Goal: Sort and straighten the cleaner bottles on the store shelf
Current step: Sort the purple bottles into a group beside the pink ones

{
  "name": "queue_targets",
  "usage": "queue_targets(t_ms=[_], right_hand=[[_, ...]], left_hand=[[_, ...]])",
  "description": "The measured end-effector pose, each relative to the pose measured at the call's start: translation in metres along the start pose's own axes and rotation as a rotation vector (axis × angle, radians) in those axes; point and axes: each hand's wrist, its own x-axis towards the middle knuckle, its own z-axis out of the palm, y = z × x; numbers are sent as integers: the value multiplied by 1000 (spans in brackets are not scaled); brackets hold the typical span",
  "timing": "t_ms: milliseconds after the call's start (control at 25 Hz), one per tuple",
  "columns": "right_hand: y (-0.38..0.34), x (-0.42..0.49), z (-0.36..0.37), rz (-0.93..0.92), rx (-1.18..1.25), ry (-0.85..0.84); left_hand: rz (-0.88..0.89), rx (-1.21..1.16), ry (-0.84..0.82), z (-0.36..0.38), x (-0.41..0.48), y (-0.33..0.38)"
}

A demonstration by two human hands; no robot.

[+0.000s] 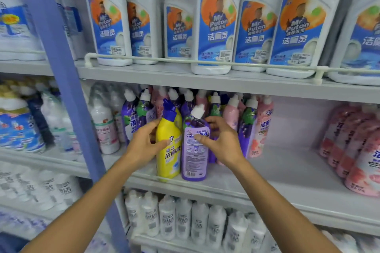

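yellow bottle (168,162) gripped by left fingers (152,125); purple bottle (194,162) by right fingers (214,120)

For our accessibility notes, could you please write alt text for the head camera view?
A person's left hand grips a yellow bottle with a blue cap and the right hand grips a purple bottle with a white cap, side by side at the front of a middle shelf. Behind them stand purple and pink bottles; large white bottles line the shelf above.

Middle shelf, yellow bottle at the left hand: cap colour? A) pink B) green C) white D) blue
D: the yellow bottle gripped by the left hand carries a blue cap; the white cap is on the purple bottle beside it.
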Motion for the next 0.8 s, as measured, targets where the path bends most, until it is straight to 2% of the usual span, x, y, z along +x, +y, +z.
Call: queue_targets(t_ms=[200,400,560,800], right_hand=[[-30,16,66,-48,-11,-32],[-45,26,120,-90,-42,13],[-45,28,133,-99,-33,34],[-48,25,130,-91,-14,40]], left_hand=[[-34,30,59,-60,-2,-27],[-35,75,176,-82,-2,-43],[-15,236,277,-78,-3,-51],[-16,204,289,-76,-10,-48]])
